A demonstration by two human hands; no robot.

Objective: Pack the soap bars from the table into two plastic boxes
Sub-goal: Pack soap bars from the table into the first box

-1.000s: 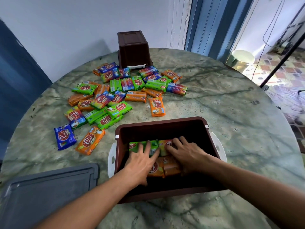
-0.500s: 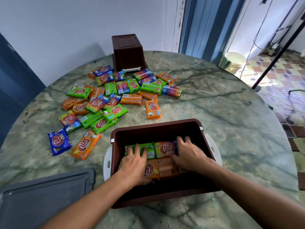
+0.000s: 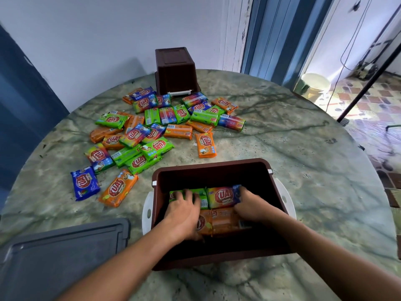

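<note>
Brown plastic, the near box (image 3: 213, 168) sits on the marbled counter (image 3: 293, 148) with both hands down inside it. The left hand (image 3: 184, 210) lies over a green soap bar (image 3: 202, 197) with its fingers curled on the wrapper; the right hand (image 3: 249, 205) cups the end of a multicoloured bar (image 3: 223, 196) and presses it leftward. Two orange bars (image 3: 221, 220) lie in the row nearer the person.

The wrappers look slick, so a sideways squeeze could make a bar ride up over its neighbour and spoil the flat layer. Pushing hard against one wall might also slide the box on the smooth counter.

Most soap is unpacked: a loose pile (image 3: 152, 131) lies beyond and left of the box, and the second box (image 3: 175, 70) stands upside down at the far edge. A grey lid (image 3: 65, 246) rests at near left.

Against the earlier views, the hands have spread apart, from the middle of the row to its two ends, and the multicoloured bar's face is now uncovered.
</note>
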